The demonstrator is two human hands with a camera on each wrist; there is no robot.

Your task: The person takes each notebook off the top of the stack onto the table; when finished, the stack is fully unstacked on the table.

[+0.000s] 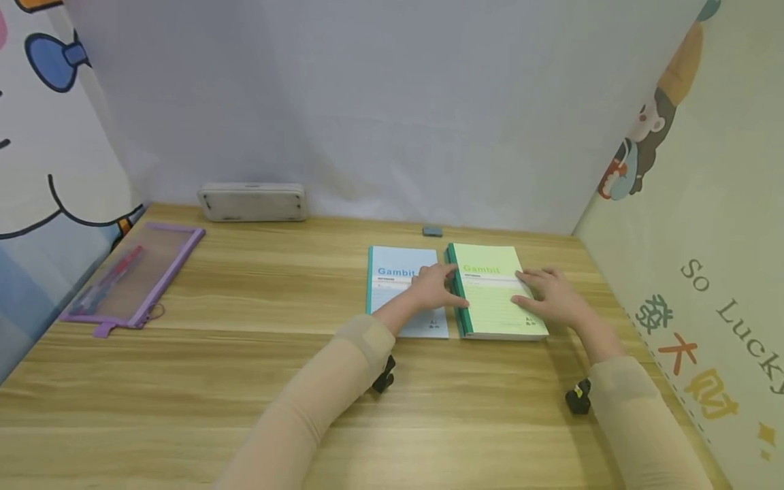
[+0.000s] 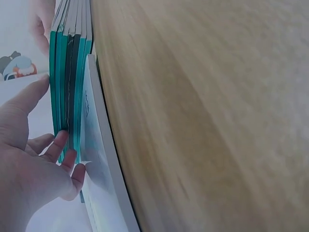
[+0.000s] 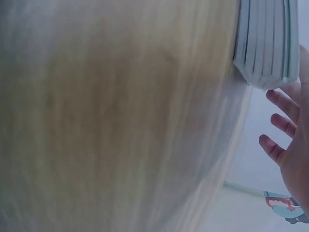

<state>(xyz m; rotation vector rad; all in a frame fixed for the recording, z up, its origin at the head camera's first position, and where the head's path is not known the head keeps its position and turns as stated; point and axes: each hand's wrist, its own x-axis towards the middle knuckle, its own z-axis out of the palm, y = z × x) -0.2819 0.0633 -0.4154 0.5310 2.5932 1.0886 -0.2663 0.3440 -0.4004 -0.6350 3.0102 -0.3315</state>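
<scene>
A stack of several notebooks with a pale green "Gambit" notebook [image 1: 495, 306] on top lies at the right of the table. In the left wrist view its green spines [image 2: 63, 92] stand layered. My left hand [image 1: 431, 289] reaches over a light blue notebook [image 1: 382, 306] and touches the spine side with fingers spread. On the opposite side, my right hand [image 1: 556, 299] has thumb and fingertips at the stack's right edge. In the right wrist view, the page edges [image 3: 268, 43] show beside the right fingers [image 3: 282, 104], which are fairly straight.
A purple-edged mesh zip pouch [image 1: 137, 272] with pens inside lies at the left. Against the back wall stands a grey-white case [image 1: 252, 203]. A small blue-grey block [image 1: 432, 231] sits behind the notebooks. A printed wall panel [image 1: 692, 286] borders the table's right side.
</scene>
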